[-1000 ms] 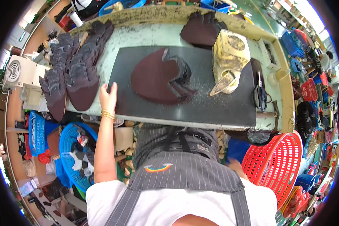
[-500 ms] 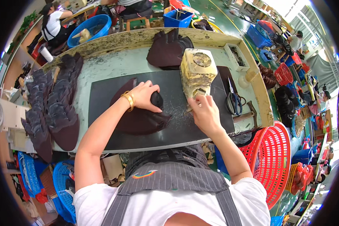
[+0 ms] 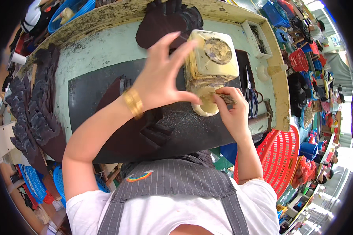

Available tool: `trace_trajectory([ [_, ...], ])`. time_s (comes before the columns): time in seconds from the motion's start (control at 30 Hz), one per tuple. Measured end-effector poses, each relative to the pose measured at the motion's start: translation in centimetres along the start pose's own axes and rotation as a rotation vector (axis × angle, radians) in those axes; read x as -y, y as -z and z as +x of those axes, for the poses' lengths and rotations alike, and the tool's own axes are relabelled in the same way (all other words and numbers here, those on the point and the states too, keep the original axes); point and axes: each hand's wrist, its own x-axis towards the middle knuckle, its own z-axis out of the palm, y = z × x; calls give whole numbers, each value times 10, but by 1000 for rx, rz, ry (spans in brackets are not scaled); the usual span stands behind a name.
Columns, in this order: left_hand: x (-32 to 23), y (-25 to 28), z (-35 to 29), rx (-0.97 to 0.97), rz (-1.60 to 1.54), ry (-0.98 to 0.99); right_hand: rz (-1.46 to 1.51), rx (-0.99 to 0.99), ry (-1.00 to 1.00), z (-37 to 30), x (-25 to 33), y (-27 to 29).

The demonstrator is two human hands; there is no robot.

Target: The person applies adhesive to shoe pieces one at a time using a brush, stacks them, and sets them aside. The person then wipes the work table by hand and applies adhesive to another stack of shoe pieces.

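Observation:
A cream plastic jug (image 3: pixel 217 51), stained with yellow-brown residue, sits on the black mat (image 3: pixel 86 94); its pale round mouth (image 3: pixel 206 103) faces me. My left hand (image 3: pixel 161 74) is raised just left of the jug, fingers spread, blurred, holding nothing. Its thumb tip lies in front of the mouth; I cannot tell if they touch. Pinched in my right hand (image 3: pixel 233 109) is a short, residue-crusted stick (image 3: pixel 225 98), beside the mouth. Dark brown fan-cut pieces (image 3: pixel 145 133) lie on the mat below my left forearm.
Layered dark pieces (image 3: pixel 39 105) cover the bench's left side; another stack (image 3: pixel 164 23) lies behind. Scissors (image 3: pixel 253 98), a hammer (image 3: pixel 264 115) and a white tray (image 3: pixel 257 39) are on the right. A raised wooden rim (image 3: pixel 280 86) edges the bench. A red basket (image 3: pixel 270 156) stands beside it.
My left hand has left the dark pieces and a round black object, rising rightward to the jug and opening. The jug's mouth now shows more. My right hand has shifted slightly right.

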Motion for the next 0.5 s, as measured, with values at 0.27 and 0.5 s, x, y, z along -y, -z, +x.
trace_trajectory([
  [0.27, 37, -43, 70, 147, -15, -102, 260, 6, -329, 3, -8, 4],
  [0.5, 28, 33, -30, -32, -112, -28, 468, -86, -487, 17, -19, -7],
])
